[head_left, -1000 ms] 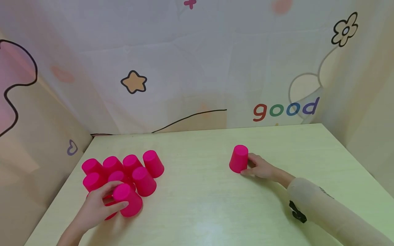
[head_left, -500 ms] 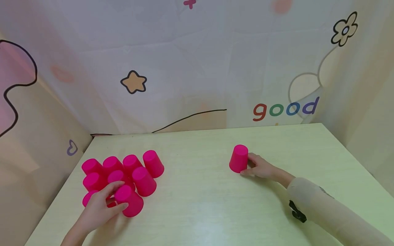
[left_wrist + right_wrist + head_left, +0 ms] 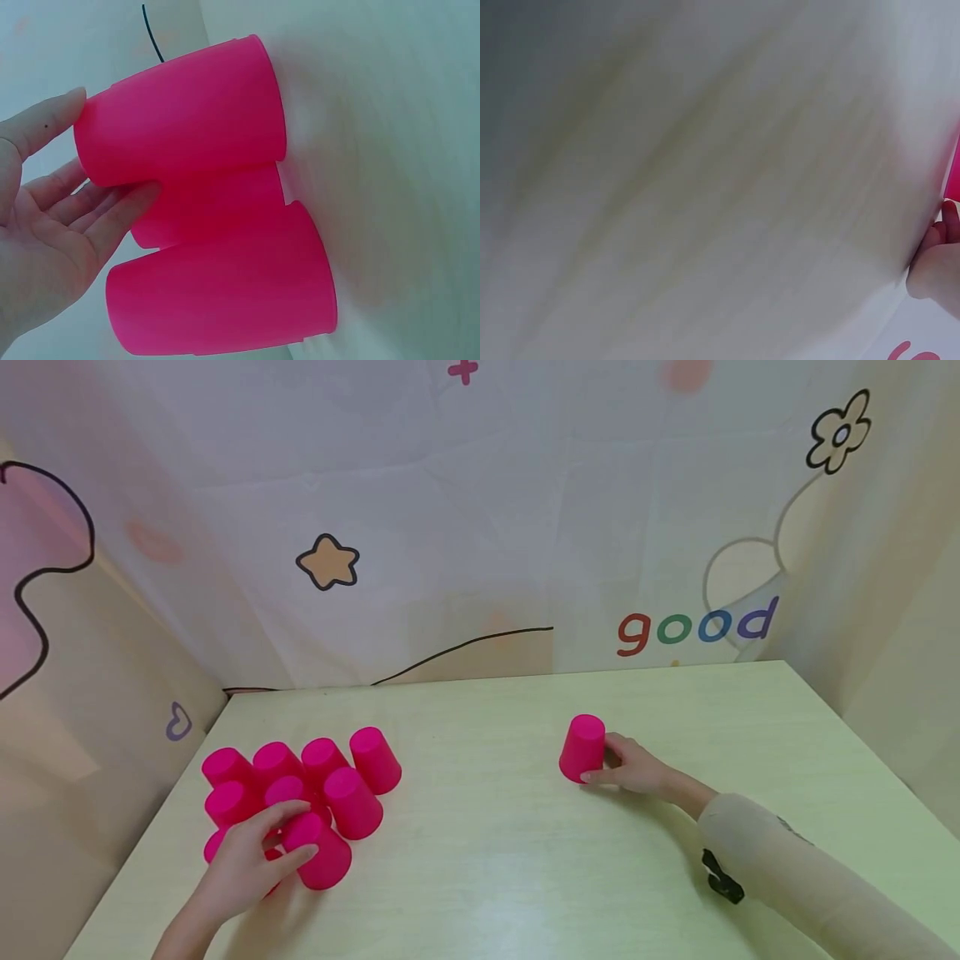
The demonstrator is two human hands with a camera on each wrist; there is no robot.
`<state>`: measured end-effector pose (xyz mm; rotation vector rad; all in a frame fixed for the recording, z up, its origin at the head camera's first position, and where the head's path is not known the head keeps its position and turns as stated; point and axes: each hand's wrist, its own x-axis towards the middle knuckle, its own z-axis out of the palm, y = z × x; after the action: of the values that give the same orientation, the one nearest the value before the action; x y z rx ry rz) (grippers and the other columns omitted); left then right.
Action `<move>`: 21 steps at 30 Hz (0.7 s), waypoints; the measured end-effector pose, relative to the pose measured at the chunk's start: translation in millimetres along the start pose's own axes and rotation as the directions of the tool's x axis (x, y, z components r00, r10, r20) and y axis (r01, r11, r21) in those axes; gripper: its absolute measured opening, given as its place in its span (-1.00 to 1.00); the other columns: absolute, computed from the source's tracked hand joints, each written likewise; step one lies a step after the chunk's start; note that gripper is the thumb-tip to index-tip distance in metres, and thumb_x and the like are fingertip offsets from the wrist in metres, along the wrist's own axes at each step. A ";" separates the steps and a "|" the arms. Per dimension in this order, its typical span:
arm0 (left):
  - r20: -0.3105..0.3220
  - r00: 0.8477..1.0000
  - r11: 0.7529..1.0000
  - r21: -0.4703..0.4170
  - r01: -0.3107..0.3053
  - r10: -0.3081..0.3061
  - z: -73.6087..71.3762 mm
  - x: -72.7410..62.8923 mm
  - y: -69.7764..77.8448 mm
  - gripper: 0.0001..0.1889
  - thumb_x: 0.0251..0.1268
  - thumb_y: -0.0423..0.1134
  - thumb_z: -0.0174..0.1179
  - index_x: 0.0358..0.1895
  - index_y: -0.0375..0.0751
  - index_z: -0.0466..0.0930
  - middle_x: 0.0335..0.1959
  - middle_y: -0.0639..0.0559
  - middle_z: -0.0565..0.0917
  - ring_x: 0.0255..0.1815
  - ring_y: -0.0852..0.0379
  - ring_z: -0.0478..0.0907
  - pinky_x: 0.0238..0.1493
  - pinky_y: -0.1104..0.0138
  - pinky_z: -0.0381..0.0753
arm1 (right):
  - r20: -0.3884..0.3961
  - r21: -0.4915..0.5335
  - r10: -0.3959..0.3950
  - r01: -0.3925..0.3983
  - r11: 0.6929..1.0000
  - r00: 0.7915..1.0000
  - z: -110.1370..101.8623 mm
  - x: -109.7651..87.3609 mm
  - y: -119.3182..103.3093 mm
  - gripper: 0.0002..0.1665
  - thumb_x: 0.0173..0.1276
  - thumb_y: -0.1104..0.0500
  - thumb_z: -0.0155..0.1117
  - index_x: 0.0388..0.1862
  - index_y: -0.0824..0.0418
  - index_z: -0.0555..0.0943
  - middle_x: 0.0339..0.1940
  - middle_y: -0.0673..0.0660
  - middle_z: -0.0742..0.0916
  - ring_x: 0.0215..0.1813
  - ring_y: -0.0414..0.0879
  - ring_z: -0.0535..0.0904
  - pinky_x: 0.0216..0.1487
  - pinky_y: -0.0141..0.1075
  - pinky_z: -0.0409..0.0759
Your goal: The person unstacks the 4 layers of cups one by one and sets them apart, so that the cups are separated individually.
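Note:
Several pink plastic cups stand upside down in a close cluster at the left of the table. At the cluster's front, my left hand (image 3: 240, 868) holds the nearest cup (image 3: 326, 860) near its closed end, thumb on one side and fingers on the other. The left wrist view shows that cup (image 3: 187, 112) beside two other cups, its wide rim at the table. Far to the right, another upside-down cup (image 3: 581, 750) stands alone, with my right hand (image 3: 633, 768) gripping its right side low down, thumb in front. Only an edge of this cup (image 3: 954, 172) enters the right wrist view.
A pale wooden table (image 3: 480, 827) carries all the cups. Behind it hangs a printed cloth (image 3: 465, 527), and cloth sides stand to the left and right. Another pink cup (image 3: 354, 806) stands just behind the held one, and a cup (image 3: 375, 760) marks the cluster's back right corner.
My left hand and its cup have shifted slightly to the right, and a cup behind the hand shows more. My right thumb has slid a little farther across its cup's lower edge.

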<state>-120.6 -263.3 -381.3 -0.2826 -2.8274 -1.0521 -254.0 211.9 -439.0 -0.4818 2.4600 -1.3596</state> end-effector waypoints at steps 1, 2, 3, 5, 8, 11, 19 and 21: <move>0.000 1.000 1.000 0.007 0.008 -0.008 0.1 -0.4 -0.4 -0.49 -0.04 -0.29 0.37 0.06 -0.30 0.47 -0.16 -0.06 0.57 -0.23 0.05 0.51 -0.35 0.37 0.59 | -0.004 -0.005 0.001 -0.001 1.000 1.000 0.4 0.3 0.1 -0.23 0.07 0.14 0.40 0.18 0.34 0.25 0.07 0.25 0.48 0.09 0.13 0.38 0.01 -0.12 0.49; -0.001 1.000 1.000 0.008 0.014 -0.014 0.2 -0.8 -0.8 -0.50 -0.04 -0.30 0.37 0.05 -0.30 0.48 -0.19 -0.04 0.57 -0.26 0.07 0.50 -0.38 0.39 0.57 | -0.009 -0.009 0.005 -0.005 1.000 1.000 0.9 0.5 0.1 -0.23 0.06 0.14 0.40 0.18 0.34 0.25 0.07 0.26 0.48 0.09 0.13 0.38 0.01 -0.12 0.49; -0.002 1.000 1.000 0.007 0.013 -0.013 0.4 -1.1 -1.1 -0.51 -0.04 -0.30 0.37 0.04 -0.31 0.49 -0.20 -0.03 0.57 -0.28 0.09 0.49 -0.40 0.40 0.56 | -0.014 -0.015 0.006 -0.006 1.000 1.000 1.3 0.8 -0.3 -0.22 0.06 0.13 0.41 0.19 0.34 0.25 0.08 0.26 0.47 0.09 0.14 0.37 0.01 -0.12 0.49; -0.005 1.000 1.000 0.005 0.016 -0.016 0.7 -1.3 -1.8 -0.51 -0.04 -0.31 0.37 0.04 -0.31 0.49 -0.21 -0.03 0.57 -0.29 0.09 0.49 -0.40 0.41 0.56 | -0.035 -0.028 0.023 -0.024 0.999 0.999 3.0 1.6 -1.6 -0.19 0.04 0.11 0.42 0.19 0.32 0.25 0.08 0.25 0.47 0.10 0.14 0.37 0.01 -0.12 0.50; -0.006 1.000 1.000 0.002 0.027 -0.027 0.8 -0.6 -2.7 -0.49 -0.05 -0.30 0.37 0.05 -0.31 0.49 -0.18 -0.06 0.57 -0.26 0.07 0.49 -0.40 0.42 0.56 | -0.063 -0.050 0.049 -0.052 0.997 0.997 8.0 4.7 -5.5 -0.17 0.01 0.06 0.44 0.20 0.29 0.28 0.07 0.21 0.49 0.10 0.12 0.38 0.00 -0.12 0.51; -0.001 0.999 0.999 -0.004 0.045 -0.045 0.8 0.3 -3.2 -0.46 -0.06 -0.31 0.37 0.08 -0.32 0.47 -0.13 -0.10 0.57 -0.21 0.03 0.50 -0.39 0.43 0.56 | -0.076 -0.063 0.061 -0.065 0.996 0.995 17.4 9.6 -12.3 -0.19 -0.01 0.02 0.45 0.18 0.26 0.32 0.05 0.17 0.52 0.09 0.09 0.40 -0.01 -0.12 0.50; -0.004 0.999 0.999 -0.019 0.042 -0.042 0.9 -0.2 -1.6 -0.44 -0.06 -0.28 0.38 0.08 -0.35 0.47 -0.10 -0.12 0.57 -0.17 0.00 0.51 -0.34 0.40 0.58 | -0.074 -0.064 0.016 -0.021 0.998 0.997 52.0 23.5 -41.6 -0.30 0.01 0.05 0.44 0.13 0.20 0.40 -0.01 0.09 0.56 0.08 0.07 0.41 0.01 -0.05 0.45; -0.006 0.999 0.999 -0.017 0.041 -0.041 0.4 -0.8 -1.8 -0.45 -0.07 -0.31 0.38 0.08 -0.35 0.47 -0.10 -0.13 0.57 -0.15 -0.02 0.51 -0.31 0.35 0.60 | -0.072 -0.071 -0.003 -0.002 0.997 0.997 62.0 29.1 -49.9 -0.34 0.02 0.06 0.44 0.09 0.20 0.43 -0.07 0.06 0.58 0.00 0.01 0.44 -0.07 -0.14 0.49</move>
<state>-120.2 -264.5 -382.9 -0.2237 -2.8318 -1.0835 -247.7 127.8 -430.8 -0.4571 2.5741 -1.3153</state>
